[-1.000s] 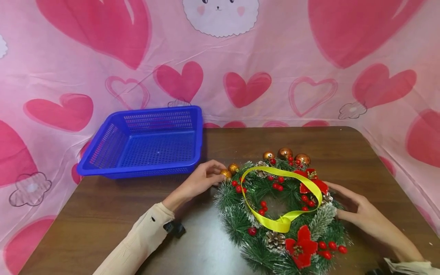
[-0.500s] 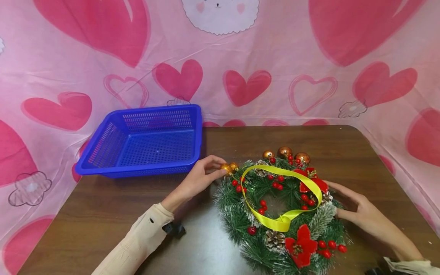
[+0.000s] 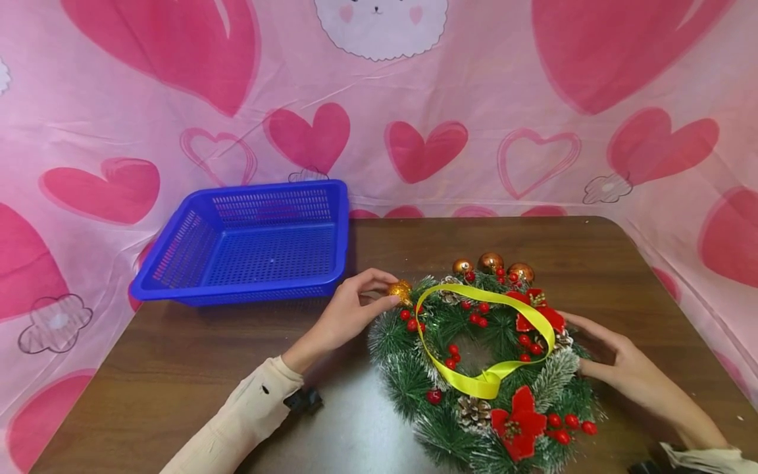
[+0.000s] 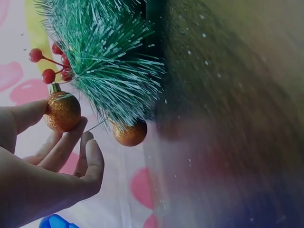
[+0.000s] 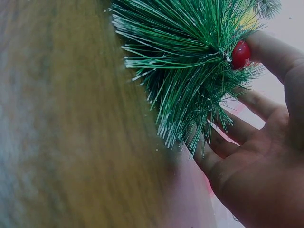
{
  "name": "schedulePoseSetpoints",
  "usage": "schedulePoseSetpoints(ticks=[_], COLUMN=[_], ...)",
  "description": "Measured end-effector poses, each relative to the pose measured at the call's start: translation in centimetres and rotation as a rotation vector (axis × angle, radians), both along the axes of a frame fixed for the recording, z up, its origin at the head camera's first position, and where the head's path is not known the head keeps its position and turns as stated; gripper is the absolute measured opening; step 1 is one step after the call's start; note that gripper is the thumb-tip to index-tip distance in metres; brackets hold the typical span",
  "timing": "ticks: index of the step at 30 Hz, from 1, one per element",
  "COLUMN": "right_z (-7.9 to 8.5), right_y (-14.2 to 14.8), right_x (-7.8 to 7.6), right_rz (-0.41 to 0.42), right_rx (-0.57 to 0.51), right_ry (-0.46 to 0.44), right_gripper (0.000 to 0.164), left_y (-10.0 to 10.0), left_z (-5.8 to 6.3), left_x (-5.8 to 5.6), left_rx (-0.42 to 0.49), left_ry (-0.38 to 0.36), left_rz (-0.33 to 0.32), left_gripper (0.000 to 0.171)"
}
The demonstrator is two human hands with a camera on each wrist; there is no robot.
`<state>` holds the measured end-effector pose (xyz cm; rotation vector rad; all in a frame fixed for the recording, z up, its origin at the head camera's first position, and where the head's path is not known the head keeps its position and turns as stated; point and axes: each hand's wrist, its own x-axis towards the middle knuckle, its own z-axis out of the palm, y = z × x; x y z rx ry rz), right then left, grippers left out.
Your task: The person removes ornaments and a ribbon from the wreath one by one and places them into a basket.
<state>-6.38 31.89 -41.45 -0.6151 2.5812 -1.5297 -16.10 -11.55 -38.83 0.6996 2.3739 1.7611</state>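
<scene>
A green artificial Christmas wreath (image 3: pixel 408 378) lies on the table, with a yellow ribbon (image 3: pixel 545 326) looped over it. At its upper left edge, my left hand (image 3: pixel 349 313) pinches a glittery gold bauble (image 4: pixel 62 112) between thumb and fingers. A second gold bauble (image 4: pixel 130 133) pokes out below the needles in the left wrist view. Against the wreath's right side rests my right hand (image 3: pixel 633 372). Its fingers (image 5: pixel 256 102) lie fairly straight among the needles, the thumb close to a red berry (image 5: pixel 241 55); some fingertips are hidden.
To the left at the back stands a blue plastic basket (image 3: pixel 237 293). The wreath also carries red poinsettias (image 3: pixel 518 424), pine cones (image 3: pixel 474 411), red berries (image 3: pixel 453 355) and copper baubles (image 3: pixel 491 263). A pink heart-print cloth (image 3: pixel 367 92) hangs behind the wooden table (image 3: pixel 568 243).
My left hand has shifted slightly to the right and up, and the gold bauble in it moved closer to its neighbour. The right hand and the wreath have stayed put.
</scene>
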Motion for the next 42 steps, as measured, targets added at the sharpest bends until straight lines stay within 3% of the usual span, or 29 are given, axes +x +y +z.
schedulePoseSetpoints(ticks=[18,31,38,42], right_z=[0.1,0.1,0.2,0.1], right_y=[0.0,-0.1,0.0,0.0], right_x=[0.0,0.0,0.1,0.0], right_rz=[-0.024,-0.058,-0.023,-0.059], right_rx=[0.032,0.039,0.034,0.069], right_ry=[-0.002,-0.033,-0.003,-0.007], right_gripper=[0.07,0.069,0.069,0.069], left_y=[0.7,1.6,2.0,2.3], left_z=[0.0,0.1,0.3,0.7], left_x=[0.7,2.0,2.0,1.8], left_rx=[0.0,-0.09,-0.163,-0.168], left_ry=[-0.025,0.153,0.309,0.37], left_rz=[0.012,0.083,0.123,0.12], left_gripper=[0.026,0.025,0.028,0.028])
